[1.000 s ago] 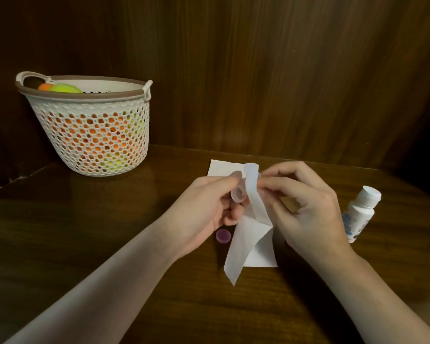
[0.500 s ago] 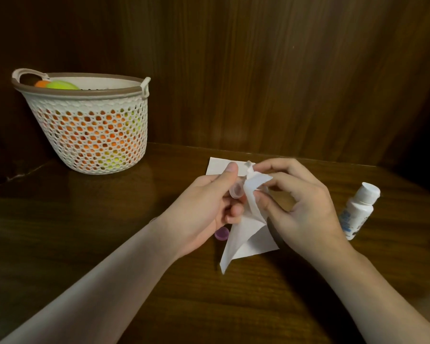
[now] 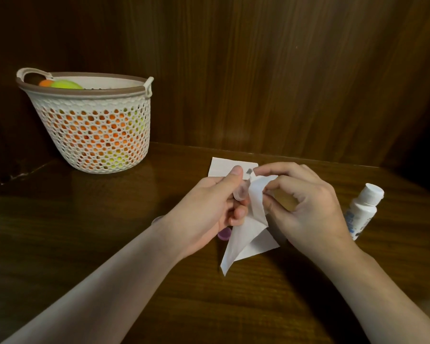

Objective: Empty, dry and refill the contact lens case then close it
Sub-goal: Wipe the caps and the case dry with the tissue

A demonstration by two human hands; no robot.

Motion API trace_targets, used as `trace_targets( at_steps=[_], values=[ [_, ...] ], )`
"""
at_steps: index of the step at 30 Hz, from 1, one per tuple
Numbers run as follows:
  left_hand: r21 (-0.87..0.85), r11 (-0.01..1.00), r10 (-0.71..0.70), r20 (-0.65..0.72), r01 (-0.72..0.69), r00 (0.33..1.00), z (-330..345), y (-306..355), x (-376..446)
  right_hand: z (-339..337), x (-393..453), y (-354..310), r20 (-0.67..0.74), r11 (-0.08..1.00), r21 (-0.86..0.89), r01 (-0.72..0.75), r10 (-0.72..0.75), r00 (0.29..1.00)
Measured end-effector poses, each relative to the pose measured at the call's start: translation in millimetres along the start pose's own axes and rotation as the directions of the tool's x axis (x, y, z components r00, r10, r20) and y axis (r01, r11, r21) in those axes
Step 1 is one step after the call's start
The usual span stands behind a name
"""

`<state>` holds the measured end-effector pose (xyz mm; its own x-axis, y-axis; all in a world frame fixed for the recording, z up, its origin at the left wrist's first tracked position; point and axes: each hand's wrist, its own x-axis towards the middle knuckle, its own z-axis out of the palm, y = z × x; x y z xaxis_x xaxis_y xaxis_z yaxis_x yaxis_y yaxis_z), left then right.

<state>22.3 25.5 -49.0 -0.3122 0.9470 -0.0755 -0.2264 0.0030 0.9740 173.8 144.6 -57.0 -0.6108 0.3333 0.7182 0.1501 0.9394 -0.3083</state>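
The left hand (image 3: 209, 209) holds the clear contact lens case (image 3: 241, 192) above the dark wooden table (image 3: 85, 244), its fingers curled round the case with the thumb laid along the top. The right hand (image 3: 305, 207) pinches a white tissue (image 3: 256, 194) against the open side of the case, its thumb and forefinger closed on the paper and the other fingers curled. The rest of the tissue hangs down from the pinch to a pointed corner just above the table. A second white tissue sheet (image 3: 221, 167) lies flat on the table beneath both hands. A purple cap (image 3: 224, 235) rests on the table just below the left hand, partly hidden by it. A white solution bottle (image 3: 361, 209) lies tilted to the right of the right hand. A white perforated basket (image 3: 92, 135) holding orange and yellow-green balls stands at the far left, well apart from the hands.
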Motion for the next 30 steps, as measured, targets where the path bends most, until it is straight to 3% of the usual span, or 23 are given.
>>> trace_targets(
  at_steps=[4,14,17,20,23,27,30],
  values=[
    [-0.002,1.000,-0.007,0.036,0.007,0.999,0.9,2.1,-1.6,-1.0,-0.2,-3.4,0.020,0.992,0.118,-0.054,0.051,0.998],
    [-0.048,0.999,-0.016,0.006,0.016,1.000,0.6,3.5,-2.0,-1.4,-1.2,-5.3,-0.034,0.997,0.075,-0.028,0.031,0.999],
    [-0.075,0.997,-0.007,-0.020,0.005,1.000,-1.0,3.2,-0.6,-1.4,-2.0,1.6,-0.037,0.957,0.252,-0.143,0.157,0.987],
    [-0.102,0.994,0.019,-0.065,-0.026,0.998,-4.2,3.8,2.7,-2.7,0.7,5.4,-0.002,0.769,0.521,-0.370,0.435,0.901],
    [-0.116,0.990,0.071,-0.045,-0.075,0.996,-7.3,4.7,3.8,-3.5,4.6,5.2,0.122,0.470,0.754,-0.459,0.586,0.801],
    [-0.039,0.992,0.118,-0.021,-0.119,0.993,-7.8,2.2,4.1,-5.4,6.0,7.3,0.261,0.226,0.847,-0.481,0.611,0.747],
    [-0.075,0.988,0.134,-0.012,-0.134,0.991,-9.0,0.3,4.2,-5.7,5.5,10.9,0.318,0.167,0.858,-0.486,0.571,0.757]
  ],
)
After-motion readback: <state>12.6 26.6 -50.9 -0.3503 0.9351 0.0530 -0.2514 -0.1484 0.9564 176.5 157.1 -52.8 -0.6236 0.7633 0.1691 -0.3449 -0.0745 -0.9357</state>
